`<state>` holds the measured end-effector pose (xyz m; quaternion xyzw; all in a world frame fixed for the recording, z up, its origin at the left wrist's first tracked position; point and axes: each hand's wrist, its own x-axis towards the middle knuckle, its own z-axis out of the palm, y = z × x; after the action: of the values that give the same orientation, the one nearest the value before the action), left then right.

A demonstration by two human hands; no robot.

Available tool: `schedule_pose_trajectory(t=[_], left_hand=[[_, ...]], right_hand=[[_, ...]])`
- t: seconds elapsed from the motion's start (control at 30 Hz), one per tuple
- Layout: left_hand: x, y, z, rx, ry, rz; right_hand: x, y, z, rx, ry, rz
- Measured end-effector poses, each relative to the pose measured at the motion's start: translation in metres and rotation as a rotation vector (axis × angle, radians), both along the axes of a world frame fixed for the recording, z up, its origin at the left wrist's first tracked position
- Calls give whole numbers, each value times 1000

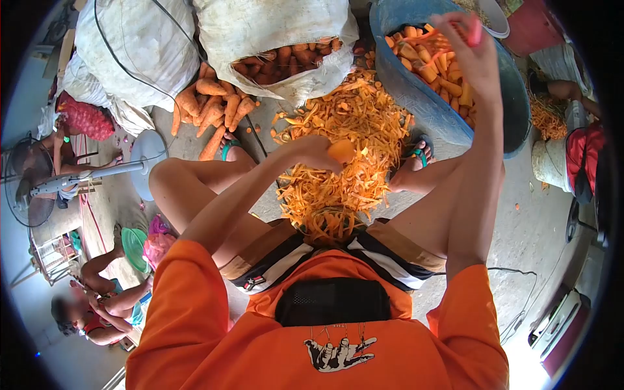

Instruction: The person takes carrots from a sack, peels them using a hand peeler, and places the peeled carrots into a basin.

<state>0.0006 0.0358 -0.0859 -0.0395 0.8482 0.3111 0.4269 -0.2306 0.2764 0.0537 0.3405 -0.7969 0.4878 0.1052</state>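
My left hand (316, 153) is closed round a carrot (341, 151), whose orange end sticks out above a large heap of carrot peelings (351, 117) between my legs. My right hand (471, 55) is raised over the blue tub (409, 97) at the upper right. Its fingers are wrapped round a peeler with a red handle (476, 31); the blade is blurred by motion. Peeled carrots (448, 78) lie in the tub below that hand.
Unpeeled carrots (211, 107) spill beside white sacks (276, 32) at the top. A pedestal fan (29, 182) stands at the left. One person (101, 305) sits at the lower left, others at both sides. My feet flank the peelings.
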Motion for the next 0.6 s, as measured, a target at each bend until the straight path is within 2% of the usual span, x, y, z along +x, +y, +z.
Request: schedule_pose_trajectory(t=[0.07, 0.1, 0.13, 0.2, 0.23, 0.27, 0.3, 0.33, 0.4, 0.47, 0.5, 0.53, 0.57, 0.6], left_hand=[[-29, 15, -11, -1, 145, -119], [-49, 28, 11, 42, 184, -43], [-71, 42, 37, 86, 224, 32], [-109, 62, 36, 726, 370, 300], [-123, 67, 43, 727, 370, 307], [-136, 70, 49, 808, 375, 395], [-145, 70, 50, 888, 377, 485], [-153, 61, 32, 890, 372, 495], [-158, 31, -13, 429, 738, 283], [-156, -12, -67, 215, 630, 419], [-161, -44, -120, 133, 633, 465], [-155, -68, -132, 86, 551, 590], [-153, -94, -157, -65, 700, 576], [-156, -115, -167, -276, 643, 589]], right_hand=[[-13, 17, 0, -83, -103, -44], [-18, 22, -3, -160, -205, -96], [-19, 19, -5, -292, -173, -51], [-23, 26, -1, -340, -228, -81], [-24, 28, 4, -385, -279, -112], [-26, 27, 5, -499, -282, -96], [-27, 29, 7, -494, -289, -94], [-28, 32, 8, -492, -289, -127], [-33, 36, 7, -500, -306, -216], [-29, 37, 11, -472, -288, -219], [-27, 37, 14, -448, -258, -218], [-24, 36, 15, -428, -249, -259], [-23, 40, 14, -419, -254, -269], [-22, 45, 13, -359, -264, -290]])
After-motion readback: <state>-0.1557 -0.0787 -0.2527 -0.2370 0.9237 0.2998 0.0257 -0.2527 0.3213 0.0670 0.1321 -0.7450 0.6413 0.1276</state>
